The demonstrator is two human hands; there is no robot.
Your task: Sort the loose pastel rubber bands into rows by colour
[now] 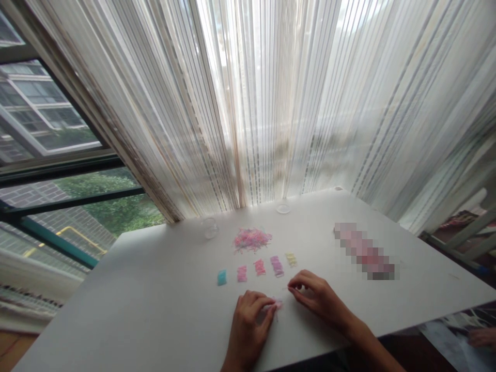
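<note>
My left hand [251, 316] rests low over the white table with thumb and fingertips pinched on a few thin pink-purple strands [277, 304]. To its right, my right hand [310, 290] is closed in a pinch, and a thin pale strand [284, 288] sticks out from its fingertips. Beyond both hands is a row of small flat bundles: teal [221, 277], light pink [242, 273], bright pink [259, 267], purple [277, 266] and yellow [291, 259]. Behind the row lies a loose, tangled pile of mixed pink, orange and pale strands [251, 239]. Their exact kind is too small to make out.
A clear round container [210, 228] stands at the back left of the white table [155, 289], and a clear round lid [283, 208] lies at the back. Something pixelated [364, 251] is on the right. Striped curtains [263, 103] hang behind; an open window is at left.
</note>
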